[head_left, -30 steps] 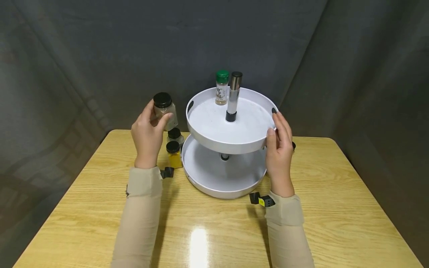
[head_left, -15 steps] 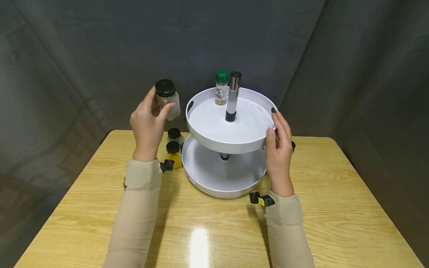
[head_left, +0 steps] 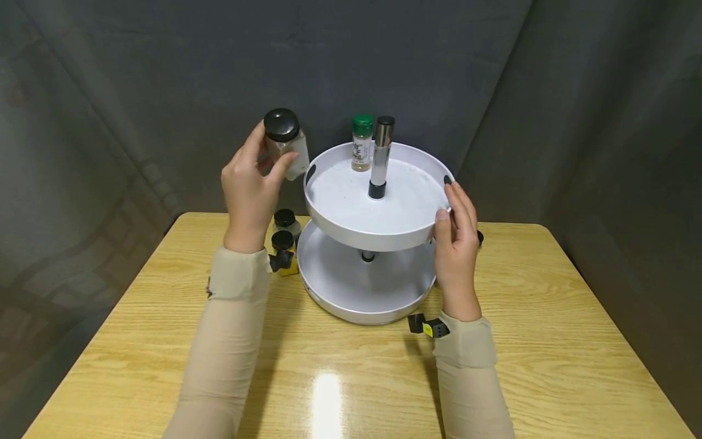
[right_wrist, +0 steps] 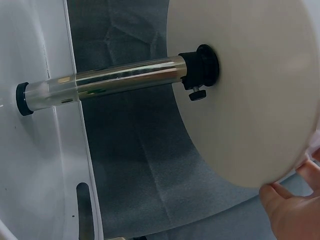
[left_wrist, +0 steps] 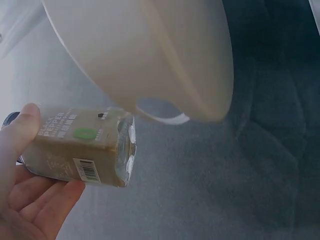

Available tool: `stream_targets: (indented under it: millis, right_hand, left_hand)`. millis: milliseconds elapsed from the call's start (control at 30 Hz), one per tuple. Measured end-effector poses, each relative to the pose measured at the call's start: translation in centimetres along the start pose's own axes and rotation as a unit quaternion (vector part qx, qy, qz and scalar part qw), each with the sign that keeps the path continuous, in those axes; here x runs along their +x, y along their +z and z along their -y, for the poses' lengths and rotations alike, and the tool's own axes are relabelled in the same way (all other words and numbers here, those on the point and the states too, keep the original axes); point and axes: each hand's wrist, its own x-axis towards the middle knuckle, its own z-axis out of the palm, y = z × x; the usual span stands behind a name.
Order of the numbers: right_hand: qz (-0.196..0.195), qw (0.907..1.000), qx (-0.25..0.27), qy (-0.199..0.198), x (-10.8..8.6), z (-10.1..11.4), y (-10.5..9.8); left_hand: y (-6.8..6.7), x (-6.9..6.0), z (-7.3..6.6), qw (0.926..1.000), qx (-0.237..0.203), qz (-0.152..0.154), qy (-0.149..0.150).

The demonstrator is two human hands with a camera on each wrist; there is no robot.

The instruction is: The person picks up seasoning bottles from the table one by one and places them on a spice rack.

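My left hand [head_left: 251,177] holds a square clear pepper jar [head_left: 289,152] with a black lid between thumb and fingers, in the air at the left edge of the upper tray [head_left: 351,228]. In the left wrist view the jar [left_wrist: 80,145] has a "pepper" label and a barcode; the tray's underside is just above it. My right hand [head_left: 459,250] grips the right rim of that round white tray, thumb outside and fingers by the handle slot. A green-capped spice bottle [head_left: 362,143] stands on the upper tray behind the central post [head_left: 380,161].
Beneath is the lower white tray [head_left: 362,299], joined by a metal post [right_wrist: 130,77] with a black knob. Left of it on the wooden table [head_left: 351,360] stand two black-lidded jars, one yellow [head_left: 289,268] and one clear [head_left: 287,219]. A black lid [head_left: 480,238] peeks out behind my right hand.
My left hand has raised the pepper jar, then brought it right, up to the upper tray's left rim. My right hand and the trays have hardly moved.
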Motion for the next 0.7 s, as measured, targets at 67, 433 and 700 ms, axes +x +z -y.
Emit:
stream_targets:
  millis: [67,433,700]
  right_hand:
    - [-0.001,1.0000,0.003,0.001,0.0,0.0,0.0]
    - [-0.007,0.9996,0.010,-0.025,-0.1,-0.1,-0.2]
    - [-0.012,0.9992,0.020,-0.031,-0.2,0.0,-0.2]
  left_hand:
    - [0.1,0.0,-0.3,0.9999,0.001,0.003,0.012]
    - [1.4,-0.6,-1.5,0.9987,-0.028,0.037,0.020]
    - [2.1,-1.1,-1.8,0.9965,-0.043,0.071,0.004]
